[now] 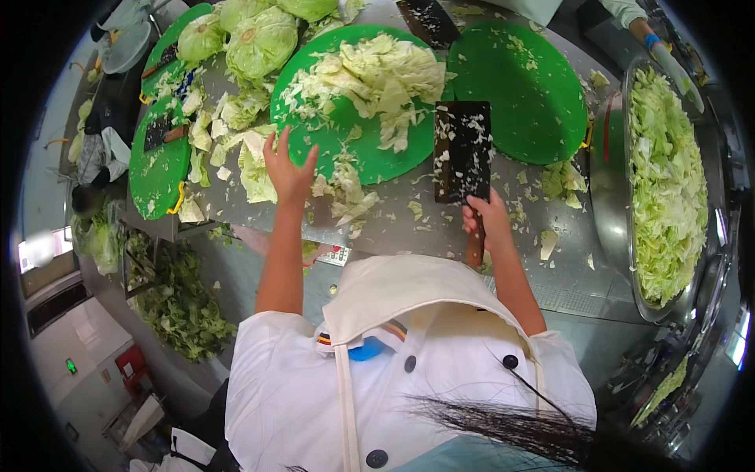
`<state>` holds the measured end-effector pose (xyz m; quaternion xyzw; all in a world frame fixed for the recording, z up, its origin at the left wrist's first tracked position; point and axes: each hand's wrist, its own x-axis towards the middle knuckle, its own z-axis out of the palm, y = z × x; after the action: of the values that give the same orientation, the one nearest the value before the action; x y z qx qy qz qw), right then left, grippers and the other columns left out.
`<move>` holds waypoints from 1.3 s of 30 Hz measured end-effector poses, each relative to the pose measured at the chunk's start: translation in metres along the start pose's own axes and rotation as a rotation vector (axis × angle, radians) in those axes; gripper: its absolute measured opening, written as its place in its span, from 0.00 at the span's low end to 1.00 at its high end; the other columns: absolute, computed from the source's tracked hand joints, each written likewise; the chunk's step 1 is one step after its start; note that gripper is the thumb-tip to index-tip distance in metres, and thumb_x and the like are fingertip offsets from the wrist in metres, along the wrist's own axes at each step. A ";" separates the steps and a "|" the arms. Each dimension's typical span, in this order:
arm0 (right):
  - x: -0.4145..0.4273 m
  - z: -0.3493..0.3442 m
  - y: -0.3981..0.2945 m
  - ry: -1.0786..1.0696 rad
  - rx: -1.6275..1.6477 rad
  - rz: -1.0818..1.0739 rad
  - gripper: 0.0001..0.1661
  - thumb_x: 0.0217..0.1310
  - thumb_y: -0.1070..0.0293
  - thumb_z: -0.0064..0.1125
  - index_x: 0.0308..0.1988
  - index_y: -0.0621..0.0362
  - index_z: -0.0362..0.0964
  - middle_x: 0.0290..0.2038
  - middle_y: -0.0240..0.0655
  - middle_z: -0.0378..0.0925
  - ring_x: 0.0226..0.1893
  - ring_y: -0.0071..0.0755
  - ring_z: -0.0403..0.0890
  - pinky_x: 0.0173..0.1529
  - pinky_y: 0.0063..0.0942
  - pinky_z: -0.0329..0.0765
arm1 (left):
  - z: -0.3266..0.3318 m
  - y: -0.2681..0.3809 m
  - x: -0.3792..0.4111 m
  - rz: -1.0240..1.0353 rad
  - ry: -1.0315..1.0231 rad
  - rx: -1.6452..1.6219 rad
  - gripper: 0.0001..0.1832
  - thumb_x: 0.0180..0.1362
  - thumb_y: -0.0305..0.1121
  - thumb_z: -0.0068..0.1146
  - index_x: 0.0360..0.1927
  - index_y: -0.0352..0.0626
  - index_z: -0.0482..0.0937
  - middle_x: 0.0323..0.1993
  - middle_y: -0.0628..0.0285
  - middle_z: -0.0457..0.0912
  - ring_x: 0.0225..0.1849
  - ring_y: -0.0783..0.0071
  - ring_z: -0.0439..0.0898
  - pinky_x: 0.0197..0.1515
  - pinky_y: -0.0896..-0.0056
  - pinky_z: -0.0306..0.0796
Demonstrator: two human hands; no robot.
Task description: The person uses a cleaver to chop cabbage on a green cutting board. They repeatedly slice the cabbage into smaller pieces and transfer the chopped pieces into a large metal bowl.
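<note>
My right hand (pixel 491 221) grips the wooden handle of a broad cleaver (pixel 463 153). The dark blade has bits of cabbage stuck to it and lies at the right edge of a round green cutting board (pixel 413 162). Chopped cabbage (pixel 377 76) is heaped on the far half of that board. My left hand (pixel 290 168) is raised with spread fingers over the board's near left edge, holding nothing. Loose cabbage leaves (pixel 255 168) lie just to its left on the steel table (pixel 401 230).
Whole cabbages (pixel 262 44) sit at the back left. A second green board (pixel 519 94) adjoins on the right, another cleaver (pixel 429 22) behind it. A large steel bowl (pixel 610 177) brims with cut cabbage (pixel 666 194); another person's gloved hand (pixel 678 71) reaches over it. Discarded leaves (pixel 183 307) are heaped lower left.
</note>
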<state>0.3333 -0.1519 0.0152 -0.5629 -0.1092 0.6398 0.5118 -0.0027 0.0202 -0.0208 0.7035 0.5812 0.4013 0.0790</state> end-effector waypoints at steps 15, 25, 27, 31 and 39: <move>0.128 0.020 -0.086 0.198 -0.278 -0.048 0.12 0.58 0.75 0.52 0.41 0.53 0.59 0.18 0.28 0.66 0.12 0.20 0.65 0.17 0.25 0.68 | 0.184 -0.002 0.201 0.196 -0.614 0.121 0.40 0.48 0.70 0.51 0.65 0.70 0.65 0.65 0.60 0.66 0.53 0.62 0.77 0.54 0.58 0.71; 0.147 0.036 -0.088 -0.044 -0.379 0.161 0.14 0.56 0.75 0.57 0.39 0.53 0.59 0.17 0.26 0.64 0.11 0.18 0.64 0.17 0.23 0.65 | 0.123 0.010 0.156 0.443 -0.753 -0.008 0.39 0.46 0.62 0.63 0.63 0.68 0.68 0.64 0.62 0.66 0.58 0.52 0.71 0.60 0.54 0.65; 0.149 0.044 -0.078 -0.125 -0.376 0.239 0.15 0.56 0.74 0.57 0.39 0.51 0.59 0.17 0.26 0.64 0.11 0.18 0.63 0.17 0.22 0.65 | 0.118 0.012 0.147 0.345 -0.739 -0.106 0.40 0.44 0.63 0.63 0.63 0.69 0.67 0.66 0.59 0.63 0.62 0.48 0.66 0.63 0.52 0.61; 0.151 0.062 -0.062 -0.181 -0.279 0.245 0.14 0.55 0.74 0.57 0.37 0.52 0.58 0.17 0.26 0.63 0.11 0.19 0.64 0.17 0.24 0.65 | 0.116 0.032 0.142 0.163 -0.585 -0.119 0.44 0.42 0.65 0.64 0.64 0.68 0.66 0.66 0.52 0.63 0.63 0.48 0.66 0.61 0.52 0.63; 0.143 0.097 -0.057 -0.162 -0.228 0.189 0.15 0.53 0.78 0.55 0.39 0.54 0.59 0.17 0.28 0.64 0.12 0.20 0.65 0.17 0.26 0.67 | 0.118 0.050 0.133 0.217 -0.414 0.050 0.42 0.40 0.64 0.66 0.61 0.65 0.70 0.56 0.54 0.72 0.49 0.51 0.74 0.50 0.55 0.70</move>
<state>0.3057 0.0277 0.0022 -0.5715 -0.1684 0.7119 0.3718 0.1129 0.1635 -0.0070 0.8311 0.4831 0.2401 0.1355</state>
